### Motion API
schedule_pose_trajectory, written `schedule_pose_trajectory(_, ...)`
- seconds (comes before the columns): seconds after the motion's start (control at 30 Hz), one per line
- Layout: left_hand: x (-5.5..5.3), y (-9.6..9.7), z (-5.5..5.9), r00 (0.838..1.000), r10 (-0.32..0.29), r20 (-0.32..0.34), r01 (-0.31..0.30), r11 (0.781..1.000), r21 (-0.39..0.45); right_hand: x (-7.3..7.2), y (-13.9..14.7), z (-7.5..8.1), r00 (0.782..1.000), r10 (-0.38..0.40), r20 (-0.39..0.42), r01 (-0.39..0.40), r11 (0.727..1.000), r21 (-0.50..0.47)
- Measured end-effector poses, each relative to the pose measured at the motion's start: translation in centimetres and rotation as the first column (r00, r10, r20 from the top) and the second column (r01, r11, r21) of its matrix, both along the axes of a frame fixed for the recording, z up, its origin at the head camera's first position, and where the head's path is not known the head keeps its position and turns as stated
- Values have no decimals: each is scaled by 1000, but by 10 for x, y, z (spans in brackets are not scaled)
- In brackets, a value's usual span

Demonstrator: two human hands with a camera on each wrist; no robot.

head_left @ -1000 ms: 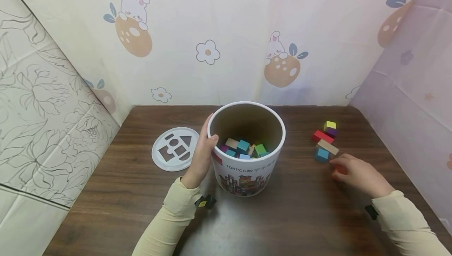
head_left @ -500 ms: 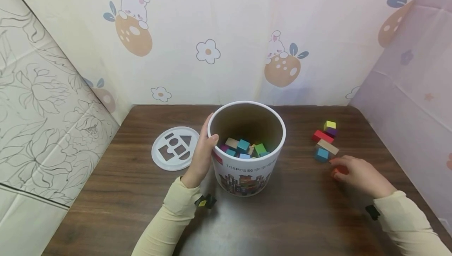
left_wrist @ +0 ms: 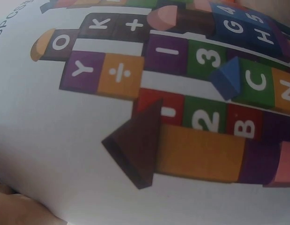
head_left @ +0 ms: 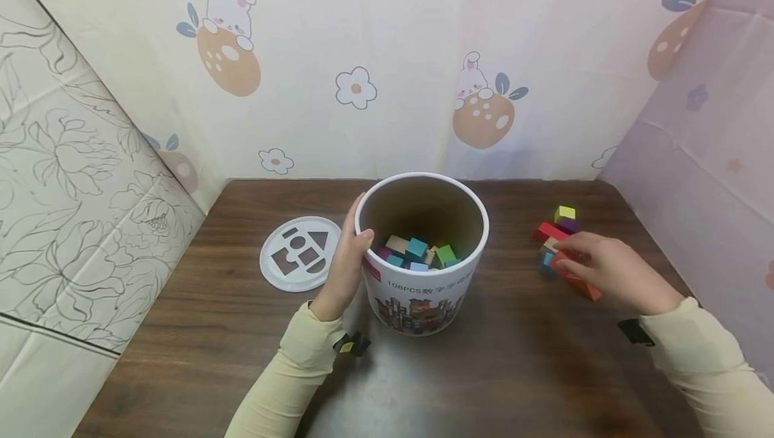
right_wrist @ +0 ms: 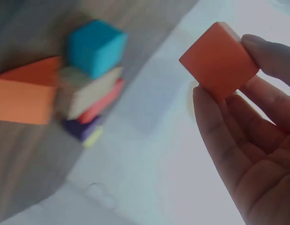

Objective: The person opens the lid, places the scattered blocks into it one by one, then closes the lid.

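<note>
My left hand (head_left: 347, 260) grips the near-left rim of a white bucket (head_left: 417, 303), thumb inside the edge and fingers outside. Several coloured wooden blocks (head_left: 417, 250) lie in the bucket. Its printed wall (left_wrist: 196, 152) fills the left wrist view. Between thumb and fingertips, my right hand (right_wrist: 257, 140) pinches an orange cube block (right_wrist: 219, 61), raised over the table. Below it lies a longer orange block (head_left: 585, 287). Beside that are a blue block (right_wrist: 95, 49) and a plain wood block (right_wrist: 95, 93), partly covered by the hand in the head view.
A red block (head_left: 549, 230), a yellow block (head_left: 565, 213) and a purple block (head_left: 568, 225) lie farther back on the right. A white lid (head_left: 275, 278) with shaped holes rests left of the bucket. Patterned cloth (head_left: 411, 122) hangs behind the dark wooden table (head_left: 484, 371).
My right hand has lifted the orange cube block and moved away from me, over the other blocks. A longer orange block now shows beneath it. The left hand and bucket stay put.
</note>
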State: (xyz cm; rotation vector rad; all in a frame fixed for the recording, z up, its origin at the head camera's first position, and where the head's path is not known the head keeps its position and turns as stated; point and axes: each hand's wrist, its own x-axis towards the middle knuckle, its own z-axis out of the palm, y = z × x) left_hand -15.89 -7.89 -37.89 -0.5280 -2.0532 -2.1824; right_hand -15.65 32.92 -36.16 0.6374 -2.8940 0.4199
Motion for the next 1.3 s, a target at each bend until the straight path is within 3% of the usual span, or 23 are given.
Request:
schedule_pose_trajectory(0.37,1,0,0,1000,7,-2,-7,1000,-12,-11,-53,60,984,105,-141,-112,993,-41)
schedule_pose_trajectory(0.53,0,0,0,1000,12,-3,-12,1000,-10,-17,-79,84,952,170,-253,-197,977,-84)
schedule_pose_trajectory(0.7,0,1,0,1000,7,0,-7,1000,-3,-24,-105,105,923,257,-287,-305,942,-137)
schedule_pose_trajectory(0.83,0,1,0,1000,12,2,-12,1000,-6,-31,-130,111,879,357,-317,-405,909,-99)
schedule_pose_trajectory(0.97,0,0,1,1000,10,4,-10,1000,-3,-37,-151,108,845,453,-282,-489,870,-67)
schedule_pose_trajectory(1.07,0,0,0,1000,8,9,-7,1000,-7,-40,-164,104,843,496,-209,-519,852,-68)
schedule_pose_trajectory(1.3,-1,0,0,1000,4,19,-4,1000,-19,-42,-188,100,849,529,-3,-529,848,-24)
